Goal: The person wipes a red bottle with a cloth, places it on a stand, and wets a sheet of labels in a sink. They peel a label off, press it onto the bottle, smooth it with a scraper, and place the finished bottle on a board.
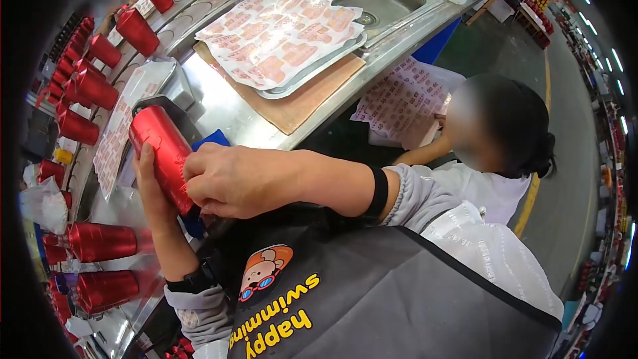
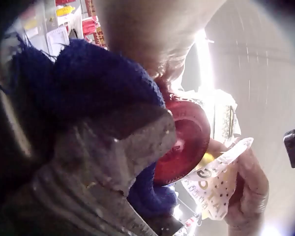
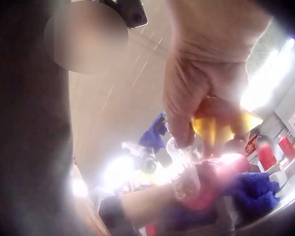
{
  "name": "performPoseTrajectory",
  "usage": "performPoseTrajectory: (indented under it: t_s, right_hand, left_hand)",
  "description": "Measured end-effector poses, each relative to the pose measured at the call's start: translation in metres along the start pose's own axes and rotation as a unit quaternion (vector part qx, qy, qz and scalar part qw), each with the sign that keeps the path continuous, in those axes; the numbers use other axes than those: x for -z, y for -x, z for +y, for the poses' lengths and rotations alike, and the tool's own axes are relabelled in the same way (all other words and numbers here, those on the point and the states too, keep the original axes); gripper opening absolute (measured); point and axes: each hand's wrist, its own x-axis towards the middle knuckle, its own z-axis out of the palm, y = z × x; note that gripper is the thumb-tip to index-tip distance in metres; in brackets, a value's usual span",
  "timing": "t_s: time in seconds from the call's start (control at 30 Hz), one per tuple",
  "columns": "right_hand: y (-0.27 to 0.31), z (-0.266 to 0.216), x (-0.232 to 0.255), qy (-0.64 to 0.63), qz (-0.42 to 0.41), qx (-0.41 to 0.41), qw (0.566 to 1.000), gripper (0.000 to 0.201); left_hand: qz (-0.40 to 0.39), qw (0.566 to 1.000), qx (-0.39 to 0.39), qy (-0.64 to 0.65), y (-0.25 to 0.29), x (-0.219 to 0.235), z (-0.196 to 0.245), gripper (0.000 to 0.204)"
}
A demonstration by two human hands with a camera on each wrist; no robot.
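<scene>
A shiny red metal tumbler (image 1: 159, 149) lies tilted in front of the dark apron. My left hand (image 1: 147, 174) holds it from below, fingers along its side. Curled against the tumbler's other side is my right hand (image 1: 232, 179). In the left wrist view, the fingers of the right hand (image 2: 251, 184) pinch a thin white film (image 2: 214, 189) with printed letters and dots, beside the tumbler's round red end (image 2: 187, 140). A flat yellow piece (image 3: 216, 125) shows under my right palm in the right wrist view. Blue cloth (image 2: 108, 78) lies close by the tumbler.
Printed sheets (image 1: 272, 40) lie on a metal tray over brown board, near a sink (image 1: 379, 6). Several red tumblers (image 1: 93, 86) line a conveyor at left. Another person (image 1: 492, 133) sits close on the right, holding a printed sheet (image 1: 405, 96).
</scene>
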Motion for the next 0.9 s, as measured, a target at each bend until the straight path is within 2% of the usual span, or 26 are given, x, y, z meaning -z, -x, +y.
performPoseTrajectory:
  t_s: [0.43, 0.63, 0.73, 0.77, 0.87, 0.9]
  right_hand:
    - [0.015, -0.011, 0.003, -0.004, 0.008, -0.027, 1.000, 0.011]
    - [0.022, -0.020, 0.012, -0.005, 0.014, -0.033, 0.999, 0.011]
    - [0.018, 0.000, 0.034, -0.002, 0.025, -0.011, 1.000, 0.013]
    - [0.022, 0.006, 0.040, 0.004, 0.038, -0.012, 0.999, 0.014]
    - [0.026, 0.018, 0.081, -0.037, 0.044, -0.060, 0.997, 0.013]
    - [0.029, 0.029, 0.096, 0.014, 0.062, -0.045, 0.997, 0.012]
  left_hand:
    - [-0.007, 1.000, 0.009, 0.006, -0.001, 0.002, -0.001, 0.054]
    - [-0.053, 0.997, 0.040, 0.041, -0.004, 0.007, 0.000, 0.053]
    - [-0.039, 0.997, 0.011, 0.060, 0.004, -0.018, 0.008, 0.055]
    - [-0.038, 0.996, 0.017, 0.076, 0.001, -0.010, 0.003, 0.054]
    - [-0.057, 0.996, 0.018, 0.064, 0.007, -0.018, 0.004, 0.051]
    - [-0.021, 0.997, 0.030, 0.063, 0.004, -0.014, -0.001, 0.050]
